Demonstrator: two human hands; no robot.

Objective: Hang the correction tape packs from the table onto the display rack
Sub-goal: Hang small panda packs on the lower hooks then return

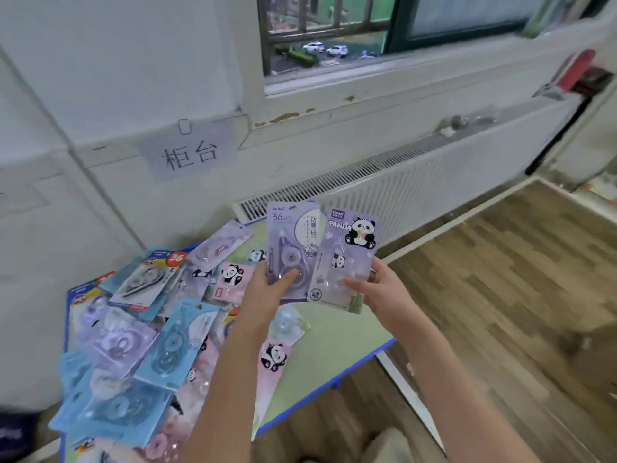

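My left hand (267, 289) grips a purple correction tape pack (291, 242) marked 36 by its lower edge and holds it upright above the table. Beside it, my right hand (377, 289) holds a lilac panda correction tape pack (347, 259), whose left edge sits behind the purple one. Below and to the left, a heap of several blue, purple and pink correction tape packs (140, 342) covers the green table (337, 342) with its blue edge. No display rack is in view.
A white radiator (384, 185) runs along the wall under a window behind the table. A paper sign (190, 152) is stuck on the wall at left. Wooden floor (500, 279) lies to the right of the table.
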